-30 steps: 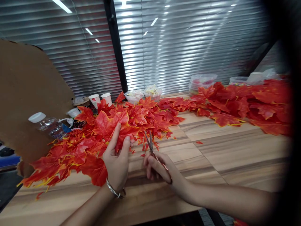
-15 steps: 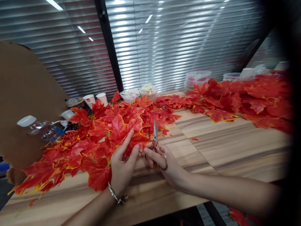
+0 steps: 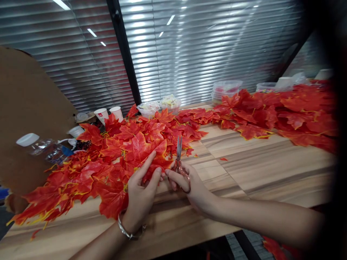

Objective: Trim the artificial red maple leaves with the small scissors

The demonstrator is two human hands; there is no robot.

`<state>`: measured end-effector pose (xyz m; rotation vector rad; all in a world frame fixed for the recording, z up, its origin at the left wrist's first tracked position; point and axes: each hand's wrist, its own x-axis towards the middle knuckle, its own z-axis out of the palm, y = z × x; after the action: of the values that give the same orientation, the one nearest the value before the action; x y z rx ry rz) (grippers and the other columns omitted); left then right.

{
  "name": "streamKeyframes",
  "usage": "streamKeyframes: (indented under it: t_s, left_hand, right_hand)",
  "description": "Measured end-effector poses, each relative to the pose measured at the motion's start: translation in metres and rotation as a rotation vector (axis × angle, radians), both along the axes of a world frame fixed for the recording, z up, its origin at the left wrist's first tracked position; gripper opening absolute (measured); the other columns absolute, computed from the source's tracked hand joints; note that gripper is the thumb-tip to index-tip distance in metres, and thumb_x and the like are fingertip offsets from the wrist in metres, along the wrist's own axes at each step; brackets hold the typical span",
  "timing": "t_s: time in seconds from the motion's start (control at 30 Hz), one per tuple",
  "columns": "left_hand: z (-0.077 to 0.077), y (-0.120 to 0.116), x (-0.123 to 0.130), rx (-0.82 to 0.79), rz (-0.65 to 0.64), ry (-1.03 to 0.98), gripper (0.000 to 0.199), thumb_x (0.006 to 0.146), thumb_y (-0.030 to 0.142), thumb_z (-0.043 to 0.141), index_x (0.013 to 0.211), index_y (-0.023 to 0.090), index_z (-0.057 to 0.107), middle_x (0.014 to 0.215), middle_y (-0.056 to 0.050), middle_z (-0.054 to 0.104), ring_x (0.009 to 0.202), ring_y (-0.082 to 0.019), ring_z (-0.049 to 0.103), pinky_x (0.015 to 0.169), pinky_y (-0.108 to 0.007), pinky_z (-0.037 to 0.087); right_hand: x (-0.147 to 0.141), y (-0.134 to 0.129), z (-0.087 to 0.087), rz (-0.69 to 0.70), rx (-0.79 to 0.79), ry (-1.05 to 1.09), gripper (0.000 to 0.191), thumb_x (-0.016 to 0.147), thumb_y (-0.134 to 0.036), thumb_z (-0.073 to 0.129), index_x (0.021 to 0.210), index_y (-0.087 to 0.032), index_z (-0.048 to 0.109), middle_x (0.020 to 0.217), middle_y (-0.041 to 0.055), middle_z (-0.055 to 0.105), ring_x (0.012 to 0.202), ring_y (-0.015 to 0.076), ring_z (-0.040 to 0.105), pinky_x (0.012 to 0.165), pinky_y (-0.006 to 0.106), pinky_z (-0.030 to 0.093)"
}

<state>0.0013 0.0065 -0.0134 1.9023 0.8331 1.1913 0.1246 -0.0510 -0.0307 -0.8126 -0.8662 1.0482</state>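
My left hand (image 3: 143, 191) grips a red artificial maple leaf (image 3: 159, 159) with yellow edges, thumb and index finger lying along its near side. Looped over the fingers of my right hand (image 3: 187, 180) is a pair of scissors (image 3: 179, 151) with coppery handles, blades pointing up and nearly closed. The right fingertips pinch close to the leaf's lower right edge; whether they touch it I cannot tell. Under and behind my left hand spreads a heap of similar red leaves (image 3: 86, 173). A silver bracelet circles my left wrist.
More red leaves (image 3: 271, 112) are piled at the right back of the wooden table (image 3: 244, 173). Paper cups (image 3: 101, 115) and clear plastic tubs (image 3: 149, 108) line the back by the blinds. A plastic bottle (image 3: 40, 146) lies at left by brown cardboard (image 3: 24, 101). Small red scraps dot the tabletop.
The scissors have tilted slightly, and their blades look a little closer together. My bracelet has slid down the left wrist. Both hands stay at the leaf.
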Motion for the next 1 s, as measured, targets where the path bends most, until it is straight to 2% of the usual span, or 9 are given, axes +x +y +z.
streamKeyframes:
  t_s: [0.07, 0.17, 0.47, 0.63, 0.77, 0.83, 0.93, 1.0]
  left_hand:
    - [-0.001, 0.000, -0.001, -0.016, -0.005, 0.016, 0.052, 0.078, 0.029, 0.059, 0.128, 0.028, 0.044, 0.079, 0.001, 0.066, 0.064, -0.009, 0.056, 0.069, -0.021, 0.048]
    - [-0.002, 0.001, -0.001, -0.015, -0.002, 0.037, 0.052, 0.078, 0.031, 0.059, 0.128, 0.027, 0.045, 0.075, 0.001, 0.065, 0.064, -0.010, 0.057, 0.068, -0.021, 0.049]
    - [-0.004, 0.001, 0.000, -0.033, -0.008, -0.003, 0.049, 0.077, 0.030, 0.061, 0.124, 0.026, 0.049, 0.086, -0.001, 0.067, 0.065, -0.010, 0.058, 0.067, -0.022, 0.050]
    - [-0.004, -0.001, -0.001, -0.032, -0.012, -0.018, 0.048, 0.077, 0.028, 0.061, 0.123, 0.025, 0.050, 0.082, -0.001, 0.067, 0.064, -0.011, 0.058, 0.066, -0.022, 0.050]
    - [-0.002, -0.001, 0.000, -0.035, -0.041, -0.003, 0.047, 0.078, 0.028, 0.060, 0.124, 0.025, 0.050, 0.080, -0.001, 0.067, 0.064, -0.011, 0.058, 0.065, -0.022, 0.049]
    - [0.001, 0.001, 0.000, -0.017, -0.053, 0.011, 0.045, 0.079, 0.028, 0.059, 0.123, 0.026, 0.051, 0.085, -0.002, 0.068, 0.067, -0.012, 0.059, 0.066, -0.022, 0.049]
    - [0.005, 0.007, -0.003, 0.032, -0.114, 0.059, 0.034, 0.079, 0.027, 0.057, 0.113, 0.026, 0.060, 0.098, -0.004, 0.066, 0.079, -0.015, 0.061, 0.073, -0.025, 0.048]
    - [0.007, 0.011, -0.004, 0.056, -0.169, 0.106, 0.025, 0.079, 0.026, 0.058, 0.102, 0.026, 0.066, 0.097, -0.003, 0.067, 0.084, -0.017, 0.060, 0.075, -0.025, 0.048]
  right_hand:
    - [0.000, -0.001, 0.000, -0.017, 0.011, -0.039, 0.020, 0.081, -0.031, 0.056, 0.075, -0.015, 0.047, 0.056, -0.0044, 0.045, 0.050, 0.0062, 0.040, 0.049, 0.020, 0.032]
    - [0.000, -0.003, 0.000, -0.037, 0.032, -0.101, 0.019, 0.083, -0.032, 0.054, 0.076, -0.015, 0.047, 0.056, -0.0042, 0.045, 0.049, 0.0066, 0.039, 0.048, 0.020, 0.030]
    - [0.002, -0.001, 0.005, -0.073, 0.008, -0.142, 0.016, 0.081, -0.027, 0.054, 0.072, -0.016, 0.045, 0.052, -0.0057, 0.044, 0.045, 0.0061, 0.038, 0.045, 0.019, 0.030]
    - [0.001, -0.002, 0.007, -0.060, 0.019, -0.169, 0.014, 0.081, -0.024, 0.053, 0.073, -0.016, 0.046, 0.053, -0.0051, 0.045, 0.046, 0.0065, 0.039, 0.046, 0.019, 0.030]
    - [0.002, -0.001, 0.004, -0.048, 0.020, -0.156, 0.013, 0.081, -0.024, 0.052, 0.074, -0.016, 0.046, 0.053, -0.0050, 0.045, 0.046, 0.0065, 0.039, 0.046, 0.019, 0.031]
    - [0.003, 0.000, 0.001, -0.058, 0.039, -0.131, 0.014, 0.081, -0.027, 0.053, 0.074, -0.016, 0.045, 0.052, -0.0055, 0.045, 0.045, 0.0065, 0.038, 0.046, 0.019, 0.031]
    - [0.006, 0.002, -0.003, -0.093, 0.052, -0.105, 0.019, 0.082, -0.031, 0.053, 0.073, -0.018, 0.043, 0.050, -0.0062, 0.045, 0.044, 0.0063, 0.039, 0.044, 0.019, 0.031]
    - [0.008, 0.002, -0.003, -0.109, 0.060, -0.143, 0.020, 0.082, -0.033, 0.053, 0.073, -0.018, 0.044, 0.050, -0.0060, 0.045, 0.043, 0.0065, 0.039, 0.043, 0.019, 0.031]
